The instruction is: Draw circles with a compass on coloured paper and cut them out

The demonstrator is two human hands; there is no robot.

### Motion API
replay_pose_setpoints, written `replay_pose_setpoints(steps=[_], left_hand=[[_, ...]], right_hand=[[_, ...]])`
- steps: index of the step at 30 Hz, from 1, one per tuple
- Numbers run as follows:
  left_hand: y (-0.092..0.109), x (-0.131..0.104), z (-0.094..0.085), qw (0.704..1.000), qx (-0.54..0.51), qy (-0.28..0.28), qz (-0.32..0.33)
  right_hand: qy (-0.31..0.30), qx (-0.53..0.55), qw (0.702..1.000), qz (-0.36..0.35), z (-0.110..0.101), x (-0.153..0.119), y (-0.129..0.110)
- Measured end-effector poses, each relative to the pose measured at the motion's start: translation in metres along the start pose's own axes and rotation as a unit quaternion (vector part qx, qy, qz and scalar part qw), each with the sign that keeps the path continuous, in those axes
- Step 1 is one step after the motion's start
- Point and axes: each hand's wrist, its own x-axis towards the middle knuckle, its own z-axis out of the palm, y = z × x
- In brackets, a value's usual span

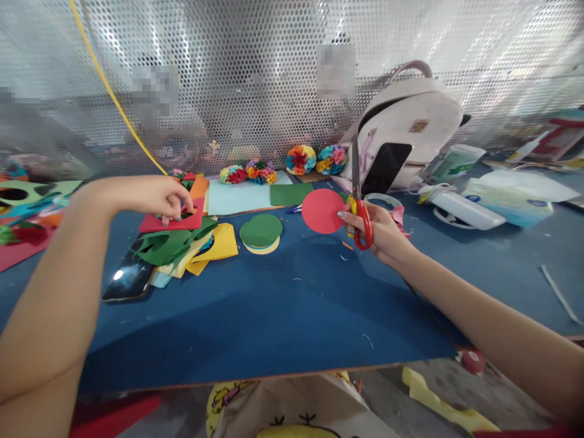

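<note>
Cut paper and scissors on a blue surface (274,316). Right of centre, the right hand (383,228) is closed, pinching the red paper circle (322,211) near its right edge; the same hand carries the red-handled scissors (365,225), blades pointing up the frame. The circle appears flat and unfolded. At left of centre, the left hand (171,201) is bent at the wrist, its fingers partly curled over the red sheet (194,220); whether they grip the paper or only touch it cannot be told. Beneath and beside that sheet lie green scraps (171,249) and yellow scraps (223,240), overlapping a dark phone (125,277). Near the centre, a small pile of circles (262,230) shows green on top, with blue and pale yellow edges below.

Handling, as judged from this view: a light pinch at the rim suits the circle, since a tighter one could crease it. With the scissors in the same hand, the blades are best held together and angled away from both the paper and the left hand. The loose scraps call for a gentle touch from the left fingers, lest neighbouring pieces be dragged along.
</note>
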Motion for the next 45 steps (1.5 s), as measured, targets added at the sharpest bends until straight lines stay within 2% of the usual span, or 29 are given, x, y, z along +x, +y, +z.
replay_pose_setpoints(steps=[3, 8, 13, 18, 21, 24, 27, 29, 33, 36, 39, 45], left_hand=[[0.003, 0.002, 0.004, 0.996, -0.007, -0.081, -0.021], [-0.004, 0.009, 0.01, 0.994, -0.038, -0.105, 0.002], [0.002, 0.013, 0.014, 0.992, -0.074, -0.106, 0.01], [0.014, 0.012, 0.014, 0.995, -0.047, -0.073, 0.042], [0.026, 0.018, 0.021, 0.996, -0.006, -0.053, 0.068], [0.045, 0.03, 0.037, 0.994, -0.003, -0.016, 0.112], [0.063, 0.041, 0.061, 0.983, -0.001, 0.014, 0.185], [0.07, 0.046, 0.077, 0.979, 0.004, 0.033, 0.202], [0.07, 0.058, 0.101, 0.967, 0.006, 0.047, 0.25], [0.067, 0.066, 0.111, 0.966, -0.006, 0.06, 0.253], [0.066, 0.073, 0.115, 0.962, -0.015, 0.071, 0.261], [0.073, 0.095, 0.116, 0.947, -0.021, 0.057, 0.316]], right_hand=[[-0.004, -0.001, 1.0, -0.002, 0.0, 0.0, -0.001], [-0.001, 0.005, 1.0, -0.003, 0.001, 0.0, -0.004], [0.006, 0.004, 1.0, -0.002, 0.002, 0.0, -0.005], [0.0, 0.001, 1.0, -0.009, 0.002, -0.001, -0.004], [-0.002, -0.005, 1.0, -0.01, 0.003, -0.002, -0.004], [-0.021, -0.018, 0.999, -0.014, 0.004, -0.003, -0.004], [-0.028, -0.038, 0.999, -0.024, 0.004, -0.003, -0.003], [-0.024, -0.042, 0.999, -0.025, 0.004, -0.002, -0.003], [-0.018, -0.026, 0.999, -0.016, 0.004, -0.002, -0.004], [-0.029, -0.022, 0.999, -0.023, 0.004, -0.004, -0.006], [-0.039, -0.032, 0.998, -0.024, 0.005, -0.005, -0.005], [-0.048, -0.026, 0.998, -0.018, 0.01, -0.006, 0.0]])
